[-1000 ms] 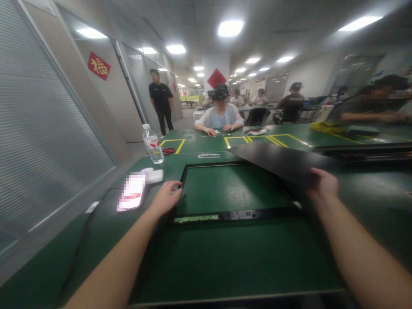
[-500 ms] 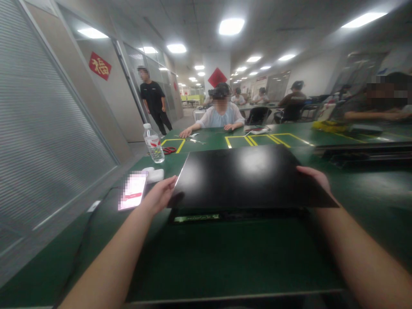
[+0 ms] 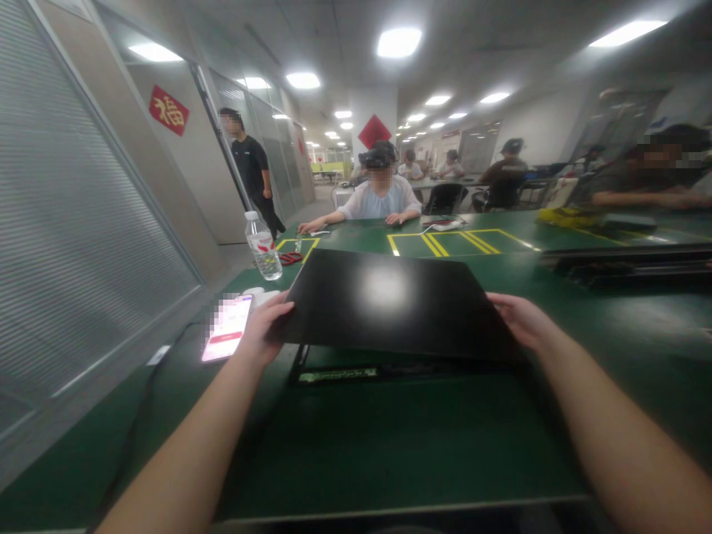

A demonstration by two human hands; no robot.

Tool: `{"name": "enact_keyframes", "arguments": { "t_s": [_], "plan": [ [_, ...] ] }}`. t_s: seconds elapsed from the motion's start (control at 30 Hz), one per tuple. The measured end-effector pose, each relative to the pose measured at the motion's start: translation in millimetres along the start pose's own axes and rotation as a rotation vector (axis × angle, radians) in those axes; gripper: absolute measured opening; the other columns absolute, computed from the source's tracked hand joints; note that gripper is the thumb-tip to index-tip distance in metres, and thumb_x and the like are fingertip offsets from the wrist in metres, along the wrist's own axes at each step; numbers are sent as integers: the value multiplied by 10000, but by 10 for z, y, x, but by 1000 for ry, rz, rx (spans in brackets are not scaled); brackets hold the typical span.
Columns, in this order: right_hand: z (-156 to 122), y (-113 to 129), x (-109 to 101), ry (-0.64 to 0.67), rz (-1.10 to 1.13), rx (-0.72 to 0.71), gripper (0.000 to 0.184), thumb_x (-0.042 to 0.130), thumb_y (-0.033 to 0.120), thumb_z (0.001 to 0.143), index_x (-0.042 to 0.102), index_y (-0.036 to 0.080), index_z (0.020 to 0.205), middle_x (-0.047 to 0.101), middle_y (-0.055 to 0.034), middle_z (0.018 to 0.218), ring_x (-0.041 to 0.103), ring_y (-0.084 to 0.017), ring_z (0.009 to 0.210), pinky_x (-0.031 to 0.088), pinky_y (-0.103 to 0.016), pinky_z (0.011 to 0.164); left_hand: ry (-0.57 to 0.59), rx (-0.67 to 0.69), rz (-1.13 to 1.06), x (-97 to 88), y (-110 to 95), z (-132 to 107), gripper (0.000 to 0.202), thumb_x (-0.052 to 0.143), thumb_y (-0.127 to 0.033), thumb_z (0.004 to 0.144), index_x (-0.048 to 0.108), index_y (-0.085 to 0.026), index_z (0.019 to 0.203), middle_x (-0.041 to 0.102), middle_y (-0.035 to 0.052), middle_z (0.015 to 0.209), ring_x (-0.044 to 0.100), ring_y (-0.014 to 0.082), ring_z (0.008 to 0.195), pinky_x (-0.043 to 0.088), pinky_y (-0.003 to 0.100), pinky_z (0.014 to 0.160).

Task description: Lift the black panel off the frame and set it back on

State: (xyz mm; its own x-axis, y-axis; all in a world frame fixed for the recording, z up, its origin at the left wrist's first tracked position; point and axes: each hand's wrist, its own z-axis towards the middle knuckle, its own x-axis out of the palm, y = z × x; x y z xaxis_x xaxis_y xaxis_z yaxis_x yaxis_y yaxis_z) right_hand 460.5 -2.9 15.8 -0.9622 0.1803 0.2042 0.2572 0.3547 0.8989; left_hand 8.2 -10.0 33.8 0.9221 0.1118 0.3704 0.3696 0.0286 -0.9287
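A thin, dark, glossy rectangular panel (image 3: pixel 383 304) is held raised over the green table, tilted, with a ceiling light mirrored in it. My left hand (image 3: pixel 270 322) grips its left edge, thumb on top. At the opposite edge, my right hand (image 3: pixel 517 319) holds the panel with the fingers partly hidden beneath it. Under the panel lies a black frame-like part whose near edge carries a green circuit board strip (image 3: pixel 338 375). The panel covers most of that part.
Left of my left hand lie a lit phone (image 3: pixel 227 328) and a small white object. Behind them stand a water bottle (image 3: pixel 263 246) and red-handled scissors (image 3: pixel 290 258). Dark flat parts (image 3: pixel 639 268) lie at the right. A person (image 3: pixel 379 189) sits across the table (image 3: pixel 411 452).
Both hands have shifted the panel left, and its tilt has changed, the right side coming inward. Across the table, a person's hand has moved left. A standing person has stepped left.
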Motion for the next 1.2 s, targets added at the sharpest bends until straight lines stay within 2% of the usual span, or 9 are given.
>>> {"name": "enact_keyframes", "arguments": {
  "t_s": [0.1, 0.17, 0.37, 0.5, 0.63, 0.77, 0.87, 1.0, 1.2],
  "plan": [
    [65, 7, -50, -99, 116, -62, 240, 539, 143, 873, 643, 175, 1087, 729, -99, 751, 702, -203, 619, 574, -277, 547, -30, 37, -6, 5, 2, 6, 393, 782, -134, 550, 793, -145, 943, 794, 47, 787, 719, 199, 639, 577, 259, 555],
    [81, 5, -55, -119, 153, -111, 244, 529, 150, 880, 601, 191, 1110, 733, -119, 808, 719, -216, 666, 574, -273, 535, -43, 46, -5, -4, 14, 20, 389, 776, -138, 553, 790, -144, 941, 791, 46, 782, 722, 206, 654, 579, 265, 564],
    [57, -52, 35, -42, 178, -201, 137, 505, 216, 926, 549, 228, 1055, 740, -116, 920, 729, -212, 731, 605, -301, 605, -97, 69, -17, -60, 62, 70, 401, 757, -129, 569, 776, -134, 969, 786, 52, 809, 721, 209, 724, 562, 256, 604],
    [75, -91, 41, -43, 167, -218, 108, 515, 258, 927, 551, 230, 1025, 743, -118, 913, 734, -222, 792, 608, -319, 653, -127, 73, -20, -76, 77, 83, 321, 730, -126, 593, 770, -149, 911, 775, 31, 798, 688, 174, 667, 543, 241, 586],
    [106, -104, -13, -54, 122, -206, 145, 490, 318, 939, 569, 224, 1016, 757, -134, 899, 739, -247, 830, 590, -347, 682, -105, 32, -5, -64, 72, 78, 293, 706, -124, 613, 763, -150, 900, 760, 30, 765, 674, 168, 639, 537, 244, 582],
    [118, -100, -51, -66, 54, -217, 169, 465, 325, 947, 589, 227, 1007, 773, -113, 880, 722, -219, 786, 553, -304, 645, -94, 7, -1, -58, 79, 82, 346, 703, -126, 599, 752, -141, 942, 760, 42, 769, 681, 178, 646, 530, 243, 573],
    [116, -92, -60, -85, 24, -214, 155, 478, 328, 937, 585, 227, 987, 776, -106, 856, 663, -189, 654, 495, -255, 541, -89, 5, -9, -71, 98, 98, 399, 710, -123, 586, 749, -127, 983, 762, 51, 771, 690, 185, 654, 529, 239, 567],
    [97, -70, -57, -104, 52, -188, 168, 531, 345, 901, 572, 210, 993, 756, -142, 822, 502, -147, 461, 380, -235, 394, -96, -4, -8, -81, 126, 113, 419, 724, -117, 598, 753, -131, 1016, 771, 48, 791, 693, 175, 651, 527, 230, 562],
    [52, -40, -44, -82, 76, -150, 191, 501, 335, 922, 581, 189, 1015, 735, -152, 812, 308, -77, 370, 259, -199, 318, -90, -8, 15, -24, 159, 78, 364, 736, -101, 605, 762, -120, 967, 776, 63, 789, 710, 188, 676, 533, 234, 575]
  ]
}}
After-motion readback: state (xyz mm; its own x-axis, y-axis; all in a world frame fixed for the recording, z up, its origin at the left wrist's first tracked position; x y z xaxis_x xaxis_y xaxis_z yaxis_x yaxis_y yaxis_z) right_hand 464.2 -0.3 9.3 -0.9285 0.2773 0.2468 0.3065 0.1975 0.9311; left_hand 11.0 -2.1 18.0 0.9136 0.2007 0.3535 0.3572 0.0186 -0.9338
